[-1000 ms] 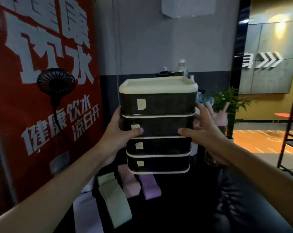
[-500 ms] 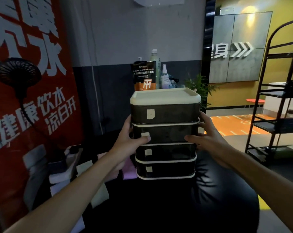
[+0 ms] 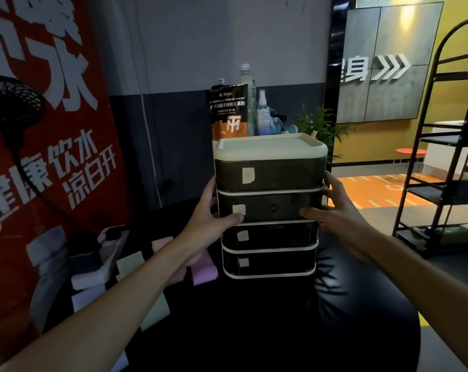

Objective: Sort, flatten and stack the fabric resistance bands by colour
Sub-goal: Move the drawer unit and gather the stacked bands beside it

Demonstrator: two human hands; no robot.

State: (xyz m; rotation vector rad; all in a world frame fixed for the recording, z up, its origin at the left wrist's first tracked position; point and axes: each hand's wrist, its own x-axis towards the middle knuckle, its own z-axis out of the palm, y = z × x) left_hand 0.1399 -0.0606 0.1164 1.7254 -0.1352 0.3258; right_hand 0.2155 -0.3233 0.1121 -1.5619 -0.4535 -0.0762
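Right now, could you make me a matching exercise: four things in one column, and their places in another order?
Things
1. drawers
2. purple band
3. fan
4. rack

Places
A. at the far right
B. between the left hand and the right hand
C. in front of the red poster
D. on the table, left of the drawers

Pairs: 1-B, 2-D, 3-C, 4-A

Green band (image 3: 130, 261), pink band (image 3: 161, 241) and purple band (image 3: 204, 273) lie flat, adjacent.
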